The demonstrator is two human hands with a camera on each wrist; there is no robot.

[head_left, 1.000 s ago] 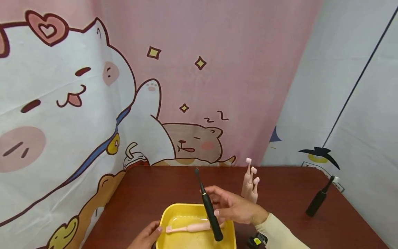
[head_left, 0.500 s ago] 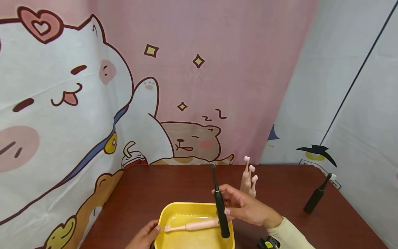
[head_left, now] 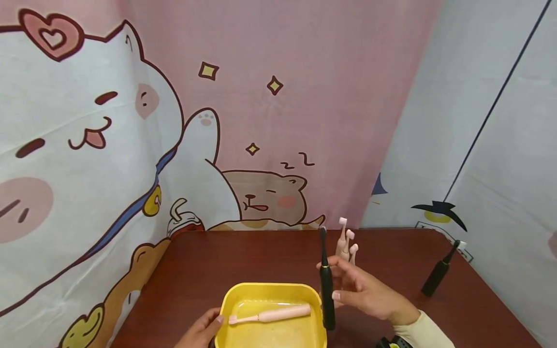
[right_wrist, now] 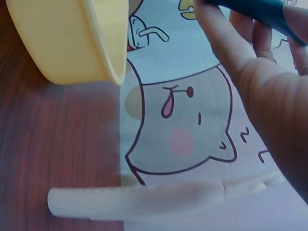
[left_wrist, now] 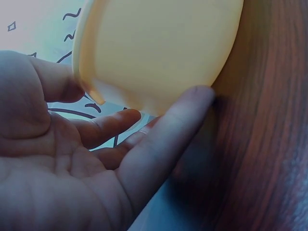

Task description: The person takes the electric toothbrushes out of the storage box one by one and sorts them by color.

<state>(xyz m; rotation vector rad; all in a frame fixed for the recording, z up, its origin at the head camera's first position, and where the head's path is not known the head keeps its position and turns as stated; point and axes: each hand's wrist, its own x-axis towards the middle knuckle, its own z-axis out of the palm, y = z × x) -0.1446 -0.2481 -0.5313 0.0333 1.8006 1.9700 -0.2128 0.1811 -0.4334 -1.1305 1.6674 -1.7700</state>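
My right hand (head_left: 370,295) holds a black electric toothbrush (head_left: 327,295) upright, pinched between thumb and fingers at its handle. It is in the air just past the right rim of a yellow plastic basin (head_left: 270,286). Inside the basin a pink electric toothbrush (head_left: 280,314) lies on its side, head to the left. At the basin's left side my left hand (head_left: 202,329) grips the rim and wall; the left wrist view shows its fingers (left_wrist: 168,139) against the yellow wall. Part of the left hand is cut off by the head view's lower edge.
Several pink electric toothbrushes (head_left: 344,249) stand upright behind my right hand, partly hidden by it. Another black electric toothbrush (head_left: 436,275) stands at the right of the dark wooden table (head_left: 243,256). A cartoon-printed cloth (head_left: 326,121) hangs behind the table's far edge.
My right hand has carried the black toothbrush rightward, from over the basin to beyond its right rim, and it is now more upright. My left hand stays at the basin.
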